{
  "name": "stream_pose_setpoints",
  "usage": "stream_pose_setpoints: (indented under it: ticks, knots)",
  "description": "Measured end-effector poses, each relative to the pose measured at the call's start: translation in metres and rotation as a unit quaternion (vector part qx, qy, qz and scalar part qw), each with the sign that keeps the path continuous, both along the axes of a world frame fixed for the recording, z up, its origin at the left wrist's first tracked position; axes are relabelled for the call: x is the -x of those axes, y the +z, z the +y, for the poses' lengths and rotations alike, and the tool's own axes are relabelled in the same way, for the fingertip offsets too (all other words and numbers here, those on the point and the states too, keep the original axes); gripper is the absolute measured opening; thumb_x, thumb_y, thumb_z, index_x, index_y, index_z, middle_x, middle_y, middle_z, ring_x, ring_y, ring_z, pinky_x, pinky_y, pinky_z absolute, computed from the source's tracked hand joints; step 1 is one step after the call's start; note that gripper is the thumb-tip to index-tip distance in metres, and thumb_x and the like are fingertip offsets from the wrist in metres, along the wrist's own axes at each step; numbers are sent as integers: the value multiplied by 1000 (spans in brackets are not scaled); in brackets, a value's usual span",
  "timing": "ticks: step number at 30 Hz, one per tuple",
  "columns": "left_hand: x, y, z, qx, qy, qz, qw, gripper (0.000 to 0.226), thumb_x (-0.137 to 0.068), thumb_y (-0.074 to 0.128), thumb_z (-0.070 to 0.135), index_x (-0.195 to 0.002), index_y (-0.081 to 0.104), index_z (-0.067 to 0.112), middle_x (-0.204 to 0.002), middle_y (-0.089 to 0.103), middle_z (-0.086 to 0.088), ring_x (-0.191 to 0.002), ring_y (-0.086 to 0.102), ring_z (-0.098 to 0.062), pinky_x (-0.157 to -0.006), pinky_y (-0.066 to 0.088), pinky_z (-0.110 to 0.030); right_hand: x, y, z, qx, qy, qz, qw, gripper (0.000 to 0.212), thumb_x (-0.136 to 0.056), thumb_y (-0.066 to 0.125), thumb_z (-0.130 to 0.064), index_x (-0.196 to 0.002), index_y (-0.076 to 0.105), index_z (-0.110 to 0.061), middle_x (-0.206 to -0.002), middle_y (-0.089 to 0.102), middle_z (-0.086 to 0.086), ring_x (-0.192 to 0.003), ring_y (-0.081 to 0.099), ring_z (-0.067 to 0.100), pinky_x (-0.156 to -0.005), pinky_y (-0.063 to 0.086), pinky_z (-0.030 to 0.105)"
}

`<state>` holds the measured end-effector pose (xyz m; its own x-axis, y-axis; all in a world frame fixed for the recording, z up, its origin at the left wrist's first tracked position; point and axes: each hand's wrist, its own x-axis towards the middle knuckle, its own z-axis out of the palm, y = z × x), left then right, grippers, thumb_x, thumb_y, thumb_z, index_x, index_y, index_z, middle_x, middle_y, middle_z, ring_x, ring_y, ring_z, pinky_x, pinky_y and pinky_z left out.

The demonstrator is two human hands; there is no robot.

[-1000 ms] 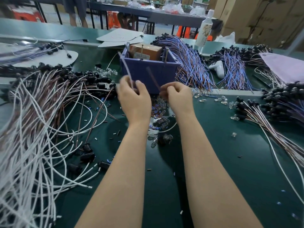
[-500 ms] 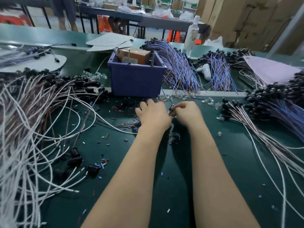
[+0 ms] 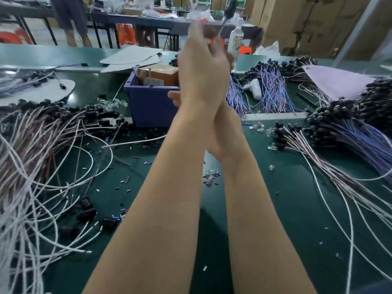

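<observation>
Up high, the left hand [image 3: 201, 68] hides most of the right hand [image 3: 226, 126]. A thin wire [image 3: 221, 27] pokes up by them. I cannot tell which hand holds it.

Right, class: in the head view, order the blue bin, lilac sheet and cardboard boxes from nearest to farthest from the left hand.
1. Blue bin, just behind the left hand.
2. Lilac sheet, far right on the table.
3. Cardboard boxes, back right, beyond the table.
</observation>
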<state>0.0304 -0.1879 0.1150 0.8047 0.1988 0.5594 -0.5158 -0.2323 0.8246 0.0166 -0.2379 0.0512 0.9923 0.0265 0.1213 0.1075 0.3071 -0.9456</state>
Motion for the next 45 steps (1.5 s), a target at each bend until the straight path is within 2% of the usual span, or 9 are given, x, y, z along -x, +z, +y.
stream_pose_setpoints:
  ticks: [4,8,14,16,19,26,33,38,45]
  knots:
    - [-6,34,-33,166,-90,74,979,19,-100,35,7,-88,49,3,-70,47,-6,-59,44,-14,-49,41,-15,24,37,-32,-10,-83,-114,990,41,-103,39,-18,-65,54,-13,-47,45,-2,-42,37,6,-45,34,20]
    - [-9,29,-78,404,-203,107,886,13,-98,44,5,-95,56,5,-71,57,-1,-57,52,-4,-56,50,-14,52,63,-106,375,-319,-132,860,14,-96,52,-25,-88,63,-25,-64,55,-9,-54,47,3,-57,41,17]
    - [-10,-55,-181,181,-242,323,897,9,-85,62,12,-85,58,4,-75,49,-9,-56,43,-16,-56,35,-22,65,41,-211,535,-415,65,733,13,-88,57,-21,-79,66,-18,-87,70,10,-86,64,26,-67,43,23]
    - [-11,-87,-205,129,-266,393,871,17,-84,60,5,-71,49,6,-68,47,-11,-48,48,-15,-49,38,-17,54,11,-231,533,-372,164,742,13,-89,56,-18,-79,65,-18,-98,70,15,-96,64,31,-83,51,32]
    - [-11,-126,-229,-24,-208,428,879,16,-85,58,4,-96,60,-8,-101,65,-21,-91,65,-30,-78,54,-32,40,-40,-242,540,-317,265,733,17,-89,56,-17,-101,69,-14,-111,67,15,-105,60,32,-86,46,32]
    - [-17,-131,-225,-228,-144,304,914,14,-85,52,13,-91,60,4,-108,63,-18,-101,58,-35,-74,41,-31,25,-67,-247,531,-354,321,700,29,-87,52,-15,-114,62,-21,-123,59,9,-119,49,32,-99,35,41]
    - [-20,-98,-174,24,-153,264,952,13,-90,51,13,-88,63,9,-96,67,-13,-101,61,-30,-88,49,-34,1,-28,-183,558,-320,182,744,27,-91,50,-23,-115,62,-20,-124,59,11,-117,51,32,-95,41,39]
    - [-19,-63,-68,168,-7,132,977,10,-92,50,9,-96,57,15,-84,58,7,-77,55,-7,-67,42,-12,-13,-11,-81,526,-175,33,831,9,-88,53,-17,-81,58,-17,-91,65,10,-84,54,25,-67,36,27]
    - [-6,-60,100,373,172,95,907,21,-93,41,2,-111,51,5,-99,52,-8,-84,48,-17,-71,41,-23,-26,-37,87,499,29,-47,865,26,-91,55,-19,-115,66,-16,-110,67,2,-99,59,19,-77,43,27]
